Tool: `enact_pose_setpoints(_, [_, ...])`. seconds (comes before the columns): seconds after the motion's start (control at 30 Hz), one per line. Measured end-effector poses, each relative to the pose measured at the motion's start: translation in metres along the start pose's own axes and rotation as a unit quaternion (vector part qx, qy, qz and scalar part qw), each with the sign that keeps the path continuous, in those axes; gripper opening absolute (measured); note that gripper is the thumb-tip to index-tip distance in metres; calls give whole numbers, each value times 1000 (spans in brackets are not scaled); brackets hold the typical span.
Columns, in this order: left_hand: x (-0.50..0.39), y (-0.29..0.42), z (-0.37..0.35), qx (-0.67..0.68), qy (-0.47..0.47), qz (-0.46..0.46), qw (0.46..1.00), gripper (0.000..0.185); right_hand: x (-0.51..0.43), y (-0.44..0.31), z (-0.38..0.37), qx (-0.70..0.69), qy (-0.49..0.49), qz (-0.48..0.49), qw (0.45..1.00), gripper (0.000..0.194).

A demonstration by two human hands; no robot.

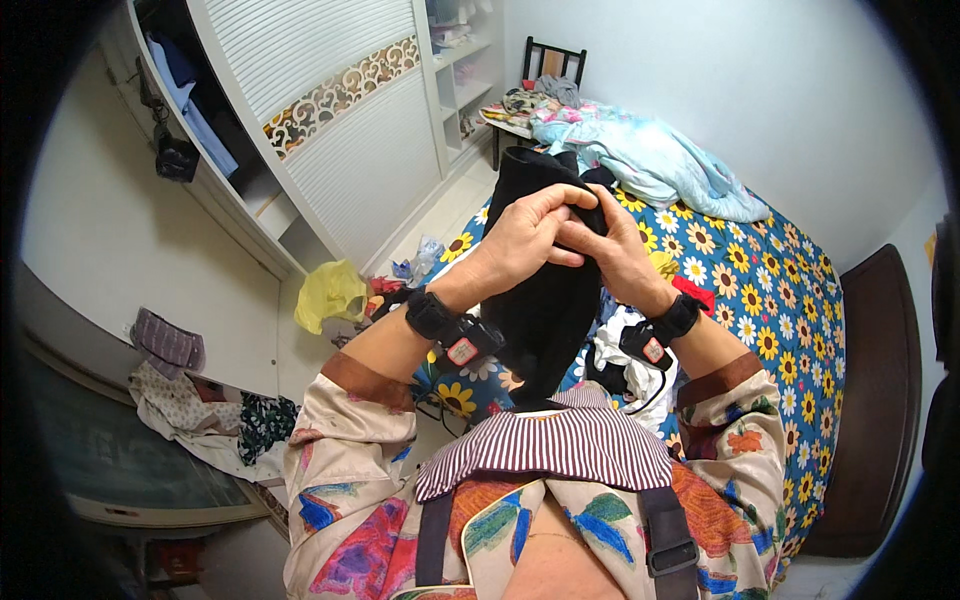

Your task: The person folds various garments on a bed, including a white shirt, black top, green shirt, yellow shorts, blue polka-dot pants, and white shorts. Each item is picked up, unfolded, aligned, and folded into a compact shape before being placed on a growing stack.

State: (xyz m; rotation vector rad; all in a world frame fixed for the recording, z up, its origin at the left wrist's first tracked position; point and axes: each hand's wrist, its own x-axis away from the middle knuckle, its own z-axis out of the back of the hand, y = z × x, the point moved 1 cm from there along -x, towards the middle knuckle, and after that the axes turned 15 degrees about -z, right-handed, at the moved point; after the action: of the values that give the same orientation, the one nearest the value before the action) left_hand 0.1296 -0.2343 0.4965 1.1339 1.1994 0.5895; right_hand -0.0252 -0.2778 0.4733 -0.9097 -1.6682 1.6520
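A black cloth garment [540,330] hangs down in front of my chest, its lower end near a striped apron bib [547,450]. My left hand [529,232] grips its upper part, fingers bent around the fabric. Close against it, my right hand [611,244] holds the same cloth by its right edge, and the fingers of both hands overlap. Which garment it is cannot be made out, since it is bunched and partly covered by my hands. Behind it, white and dark clothes [634,360] lie heaped on the bed.
The bed has a sunflower-print sheet [727,262], a light-blue quilt [637,150] and a dark headboard [877,405]. A black-framed chair [553,60] stands beyond it. At left are a white sliding-door wardrobe [360,127], a yellow plastic bag [330,296] and draped clothes [217,420].
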Motion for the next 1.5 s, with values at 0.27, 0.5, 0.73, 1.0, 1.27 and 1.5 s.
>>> enact_pose_setpoints(0.27, [20,-4,60,-368,84,-289,880,93,-10,-25,12,-112,-69,-49,990,24])
enact_pose_setpoints(0.5, [28,-20,70,26,64,-42,997,65,-11,-53,12,74,-146,-12,986,21])
enact_pose_setpoints(0.73, [6,46,58,25,68,-100,992,24,-10,-33,35,91,-124,-38,987,46])
enact_pose_setpoints(1.0, [8,83,70,-207,21,-141,968,34,-23,63,15,149,-110,-163,969,19])
enact_pose_setpoints(1.27, [64,94,139,-295,194,-213,911,32,31,120,-74,299,13,243,923,16])
enact_pose_setpoints(1.5, [101,100,156,-51,224,-155,961,40,35,125,-99,277,-15,215,936,14])
